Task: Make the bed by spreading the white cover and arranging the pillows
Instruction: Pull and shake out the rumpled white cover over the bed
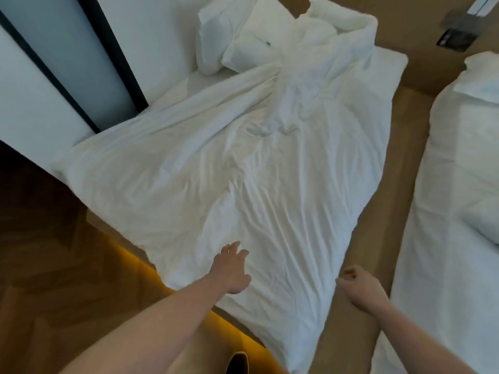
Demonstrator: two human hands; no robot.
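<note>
The white cover (229, 163) lies wrinkled over the bed, spread flat near the foot and bunched into a heap (340, 31) at the head on the right. Two white pillows (235, 36) are piled crookedly at the head on the left. My left hand (231, 268) hovers over the cover's near edge with fingers spread, holding nothing. My right hand (356, 284) is beside the cover's right edge, over the tan platform, with fingers curled in; I see nothing in it.
A second white bed (445, 198) stands to the right across a narrow tan gap (399, 147). Dark wood floor (54, 252) lies left of the bed's foot, with a glowing yellow strip under the frame. A dark-framed panel (81, 63) borders the bed's left side.
</note>
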